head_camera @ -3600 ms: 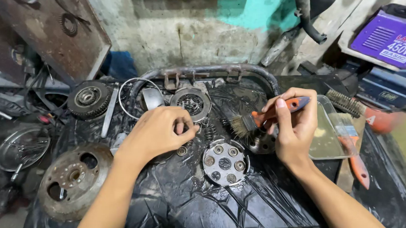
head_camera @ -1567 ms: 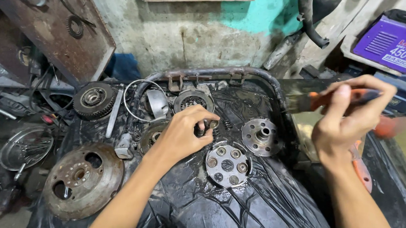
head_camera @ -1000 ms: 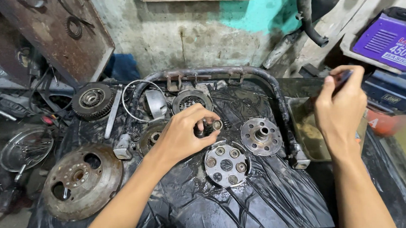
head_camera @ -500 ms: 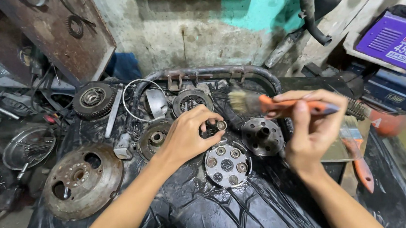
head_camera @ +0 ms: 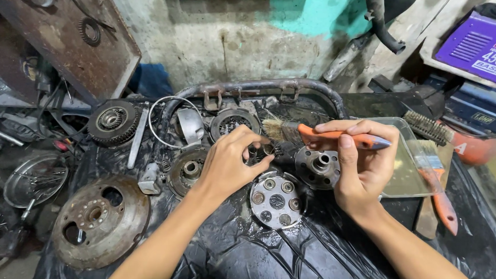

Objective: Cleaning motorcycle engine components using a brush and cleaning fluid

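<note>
My right hand (head_camera: 360, 169) grips an orange-handled paintbrush (head_camera: 316, 134), bristles pointing left over the parts. My left hand (head_camera: 230, 161) pinches small springs or bolts (head_camera: 260, 151) just under the bristles. A round metal hub (head_camera: 318, 167) lies beneath the brush, and a disc with several round holes (head_camera: 276, 199) sits in front of it. Everything rests on a black plastic sheet (head_camera: 287, 255). What my left fingers hold is mostly hidden.
A rusty drum (head_camera: 99, 219) lies front left, a toothed clutch part (head_camera: 113, 122) and a wire ring (head_camera: 166, 127) behind. A clear tray (head_camera: 410, 182), second orange brush (head_camera: 440, 189), wire brush (head_camera: 427, 127) and purple box (head_camera: 482, 41) are at right. A bent pipe (head_camera: 262, 86) rims the back.
My right hand went out to the tray at right and came back with the brush, now lower over the hub. My left hand stays on the small parts.
</note>
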